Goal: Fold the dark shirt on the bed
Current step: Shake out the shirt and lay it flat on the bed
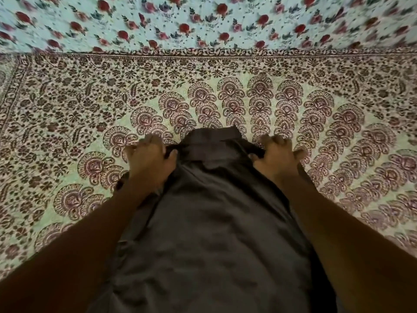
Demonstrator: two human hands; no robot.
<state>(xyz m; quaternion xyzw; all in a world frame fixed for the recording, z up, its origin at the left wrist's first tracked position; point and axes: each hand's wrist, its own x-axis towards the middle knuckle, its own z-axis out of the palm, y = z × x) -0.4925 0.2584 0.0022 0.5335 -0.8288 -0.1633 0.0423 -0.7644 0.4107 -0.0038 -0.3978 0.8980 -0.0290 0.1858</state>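
Observation:
The dark grey shirt (pixel 212 222) lies lengthwise on the bed, its collar end pointing away from me and its body stretching toward the bottom of the view. My left hand (pixel 150 159) grips the shirt's left shoulder just beside the collar, fingers curled into the cloth. My right hand (pixel 276 155) grips the right shoulder in the same way. The collar (pixel 214 136) sticks out between the two hands. Both forearms run along the shirt's side edges and hide parts of them.
A patterned bedspread (pixel 79 132) with maroon paisley fans covers the bed on all sides of the shirt. Behind it, across the top of the view, lies a light blue fabric (pixel 203 21) printed with red roses.

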